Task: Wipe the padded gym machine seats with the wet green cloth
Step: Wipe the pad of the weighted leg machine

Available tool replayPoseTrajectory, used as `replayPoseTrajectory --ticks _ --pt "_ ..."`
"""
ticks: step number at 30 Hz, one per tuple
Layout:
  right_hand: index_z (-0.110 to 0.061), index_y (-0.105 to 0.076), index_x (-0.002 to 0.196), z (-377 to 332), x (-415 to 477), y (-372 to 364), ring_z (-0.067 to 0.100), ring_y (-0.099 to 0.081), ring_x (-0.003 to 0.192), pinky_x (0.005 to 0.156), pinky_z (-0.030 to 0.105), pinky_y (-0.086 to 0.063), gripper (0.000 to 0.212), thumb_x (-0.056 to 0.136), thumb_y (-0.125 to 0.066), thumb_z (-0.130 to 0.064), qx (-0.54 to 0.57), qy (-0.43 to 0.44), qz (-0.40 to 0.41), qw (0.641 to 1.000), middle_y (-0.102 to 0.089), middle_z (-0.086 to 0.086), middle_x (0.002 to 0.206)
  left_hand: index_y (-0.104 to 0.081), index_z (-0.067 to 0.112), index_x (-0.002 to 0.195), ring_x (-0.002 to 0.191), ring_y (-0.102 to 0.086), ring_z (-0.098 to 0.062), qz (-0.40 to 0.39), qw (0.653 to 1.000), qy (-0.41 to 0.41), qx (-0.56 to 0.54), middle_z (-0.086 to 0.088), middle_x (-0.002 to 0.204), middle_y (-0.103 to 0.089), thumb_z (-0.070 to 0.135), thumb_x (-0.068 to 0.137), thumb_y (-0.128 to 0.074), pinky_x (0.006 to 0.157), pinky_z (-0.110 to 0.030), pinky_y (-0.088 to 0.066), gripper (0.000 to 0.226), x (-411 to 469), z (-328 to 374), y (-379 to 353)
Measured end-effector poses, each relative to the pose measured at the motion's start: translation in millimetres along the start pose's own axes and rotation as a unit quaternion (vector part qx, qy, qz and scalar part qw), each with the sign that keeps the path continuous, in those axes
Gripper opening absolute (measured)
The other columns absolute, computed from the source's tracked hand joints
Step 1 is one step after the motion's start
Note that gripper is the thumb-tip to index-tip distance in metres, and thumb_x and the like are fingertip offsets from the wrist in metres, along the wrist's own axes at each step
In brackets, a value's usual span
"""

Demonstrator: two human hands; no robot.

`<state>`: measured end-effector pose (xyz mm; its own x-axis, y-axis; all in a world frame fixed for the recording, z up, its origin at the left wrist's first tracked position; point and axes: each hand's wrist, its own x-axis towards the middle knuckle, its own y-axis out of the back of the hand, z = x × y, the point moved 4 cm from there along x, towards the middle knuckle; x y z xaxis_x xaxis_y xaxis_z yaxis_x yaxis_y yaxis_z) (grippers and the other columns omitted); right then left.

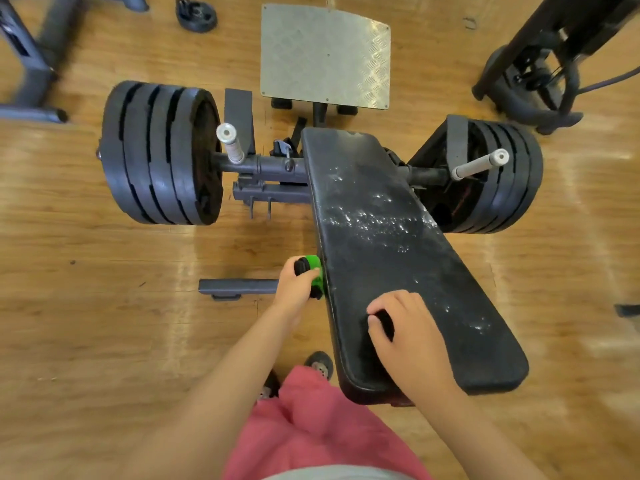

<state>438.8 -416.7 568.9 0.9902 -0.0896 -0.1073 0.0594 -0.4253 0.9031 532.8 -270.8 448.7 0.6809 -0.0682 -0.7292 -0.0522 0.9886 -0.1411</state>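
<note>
A long black padded seat [377,188] runs from the middle of the view toward me, with wet shiny droplets across its middle. My left hand [292,287] is just off the pad's left edge and grips a bright green item with black parts [314,266]; I cannot tell whether it is a cloth or a bottle. My right hand [412,337] rests on the near part of the pad, its fingers curled around a small dark thing [386,323] that is hard to make out against the black padding.
Stacks of black weight plates hang on both sides, left [159,154] and right [498,174], each with a white-tipped handle. A metal footplate [325,53] lies beyond the pad. A dark floor bar [235,287] sits left of my hand. Other machine frames stand at both top corners.
</note>
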Motion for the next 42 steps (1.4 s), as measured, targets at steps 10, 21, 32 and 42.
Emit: replayPoseTrajectory --ticks 10,21,32,42 --pt "-0.016 -0.062 0.11 -1 75 -20 0.017 -0.044 0.119 0.093 0.029 -0.039 0.019 0.091 -0.06 -0.017 -0.015 0.091 -0.072 0.993 -0.05 -0.002 0.122 -0.055 0.023 0.103 0.103 -0.061 -0.029 0.034 0.999 -0.007 -0.028 -0.013 0.113 -0.061 0.008 0.092 -0.06 0.089 -0.048 -0.055 0.018 7 1 -3" --pt "-0.019 -0.054 0.118 4 102 -51 0.019 -0.043 0.117 0.095 0.032 -0.032 0.024 0.095 -0.048 -0.023 -0.042 0.052 -0.053 0.996 -0.05 -0.001 0.122 -0.052 0.016 0.109 0.085 -0.059 -0.015 0.038 0.988 -0.108 0.1 -0.008 0.104 -0.06 0.01 0.096 -0.053 0.053 -0.012 -0.045 0.014 -16 6 -1" --pt "-0.017 -0.06 0.108 4 99 -52 0.019 -0.049 0.109 0.089 0.031 -0.037 0.017 0.091 -0.056 -0.019 -0.03 0.052 -0.032 0.998 -0.055 -0.003 0.112 -0.046 0.013 0.115 0.084 -0.052 -0.008 0.036 0.985 -0.112 0.124 -0.002 0.102 -0.054 0.004 0.098 -0.046 0.067 -0.019 -0.043 0.019 52 34 -12" --pt "-0.019 -0.061 0.111 -2 99 -48 0.015 -0.048 0.113 0.093 0.025 -0.032 0.022 0.089 -0.058 -0.017 -0.038 -0.003 -0.048 0.998 -0.055 -0.005 0.116 -0.051 0.012 0.105 0.092 -0.053 -0.019 -0.074 0.974 -0.088 0.196 -0.001 0.097 -0.054 0.001 0.091 -0.057 0.082 -0.034 -0.047 0.019 60 45 4"
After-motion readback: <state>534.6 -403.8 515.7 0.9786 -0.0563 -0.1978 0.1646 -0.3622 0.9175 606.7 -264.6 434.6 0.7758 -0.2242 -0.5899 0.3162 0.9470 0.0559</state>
